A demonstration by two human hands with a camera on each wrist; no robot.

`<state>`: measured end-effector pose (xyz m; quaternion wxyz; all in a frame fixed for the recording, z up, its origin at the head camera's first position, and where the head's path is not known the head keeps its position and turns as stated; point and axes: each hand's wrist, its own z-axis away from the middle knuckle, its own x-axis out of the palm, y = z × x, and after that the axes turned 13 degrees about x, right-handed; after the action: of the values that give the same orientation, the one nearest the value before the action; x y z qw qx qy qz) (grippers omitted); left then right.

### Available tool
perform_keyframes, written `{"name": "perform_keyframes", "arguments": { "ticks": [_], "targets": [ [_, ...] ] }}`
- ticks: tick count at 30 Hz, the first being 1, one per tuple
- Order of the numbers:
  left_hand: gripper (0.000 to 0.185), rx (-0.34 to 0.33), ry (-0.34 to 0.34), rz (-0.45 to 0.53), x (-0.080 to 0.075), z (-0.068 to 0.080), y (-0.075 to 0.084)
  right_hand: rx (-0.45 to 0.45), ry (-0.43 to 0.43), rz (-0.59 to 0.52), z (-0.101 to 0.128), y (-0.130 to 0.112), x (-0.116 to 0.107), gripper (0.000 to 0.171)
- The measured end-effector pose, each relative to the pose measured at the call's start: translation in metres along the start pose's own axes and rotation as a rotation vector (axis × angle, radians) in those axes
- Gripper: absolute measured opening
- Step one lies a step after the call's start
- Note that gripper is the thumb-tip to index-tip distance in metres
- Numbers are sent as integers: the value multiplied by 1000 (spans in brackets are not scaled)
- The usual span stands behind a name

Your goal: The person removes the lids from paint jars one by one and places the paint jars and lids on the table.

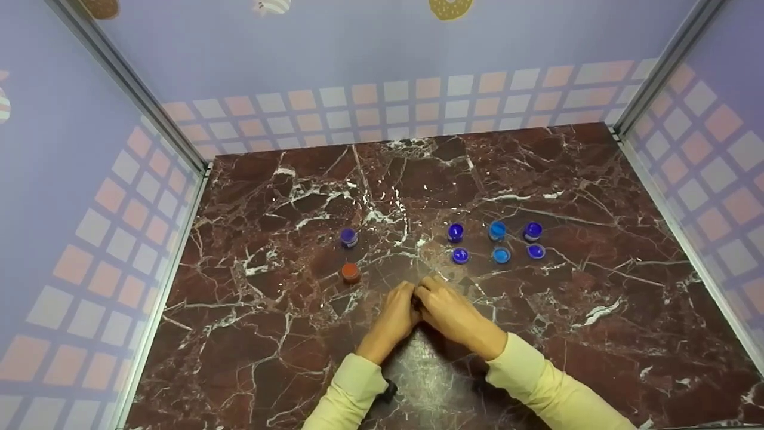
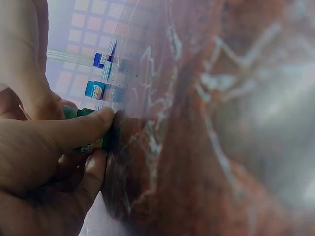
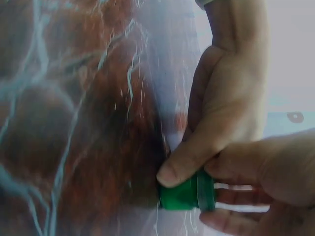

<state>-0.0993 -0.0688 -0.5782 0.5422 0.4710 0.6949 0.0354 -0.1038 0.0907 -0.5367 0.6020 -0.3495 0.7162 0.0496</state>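
Note:
My two hands meet low at the middle of the marble table [image 1: 286, 197]. Between them they hold a small green jar [image 3: 186, 195], which the fingers hide in the head view. My left hand [image 1: 408, 294] grips the jar's body, with its thumb [image 2: 86, 128] laid across the green jar [image 2: 109, 140]. My right hand [image 1: 427, 291] curls its fingers [image 3: 261, 164] around the jar's lid end. The jar lies on its side just above the table.
A purple-lidded jar [image 1: 349, 237] and an orange jar [image 1: 351, 272] stand left of the hands. To the right, three blue and purple jars [image 1: 497, 230] stand in a row, with three loose lids [image 1: 501, 255] in front. Walls enclose three sides of the table.

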Motion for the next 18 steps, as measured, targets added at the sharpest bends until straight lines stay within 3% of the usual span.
{"name": "perform_keyframes", "arguments": {
  "ticks": [8,18],
  "targets": [
    [32,-33,-7,-1,1,-1,3,-148,-106,-12,-2,13,-7,19],
    [33,-88,-10,36,-1,-4,3,-160,-104,-106,-2,21,-9,24]
  ]
}}
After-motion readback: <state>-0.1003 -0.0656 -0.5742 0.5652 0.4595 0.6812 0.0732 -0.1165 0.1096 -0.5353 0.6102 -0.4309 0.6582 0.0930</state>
